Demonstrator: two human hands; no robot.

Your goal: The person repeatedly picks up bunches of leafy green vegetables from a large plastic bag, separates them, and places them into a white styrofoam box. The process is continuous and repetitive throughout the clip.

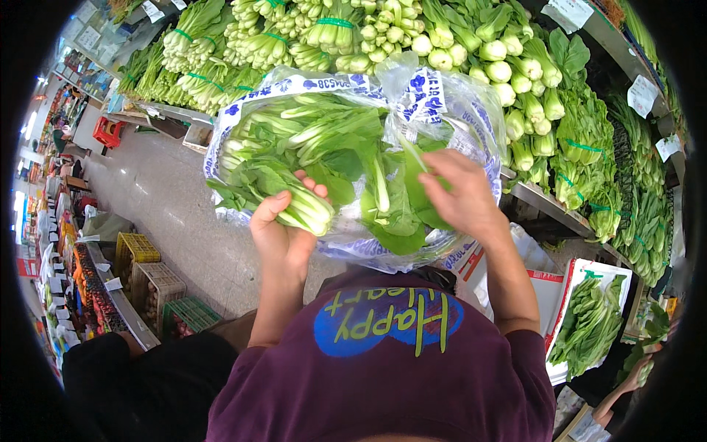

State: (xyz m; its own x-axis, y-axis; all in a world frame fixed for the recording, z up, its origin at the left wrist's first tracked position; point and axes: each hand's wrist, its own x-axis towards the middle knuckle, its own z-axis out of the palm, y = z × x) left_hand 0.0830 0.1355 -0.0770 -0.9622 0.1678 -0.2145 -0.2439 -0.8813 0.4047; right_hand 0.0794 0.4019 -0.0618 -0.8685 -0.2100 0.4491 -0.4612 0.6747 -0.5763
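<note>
A plastic-lined container [265, 83] of loose leafy greens [331, 127] lies before me, its clear liner printed in blue and white. My left hand [287, 221] is closed around a bundle of greens [309, 207], with the pale stem ends towards me. At the container's right side, my right hand [455, 190] has its thumb and fingertips at a thin pale stalk [411, 152]. Broad leaves [400, 221] lie below and left of that hand. The liner is gathered into a knot at the far side, above the stalk.
Beyond the container, a display shelf [544, 207] bears bok choy [497, 72] and bunches tied with green bands. A white box [627, 276] of greens stands at right, near another person's hand [643, 370]. Plastic crates [160, 276] stand at left, beside a dark-clothed person [149, 381].
</note>
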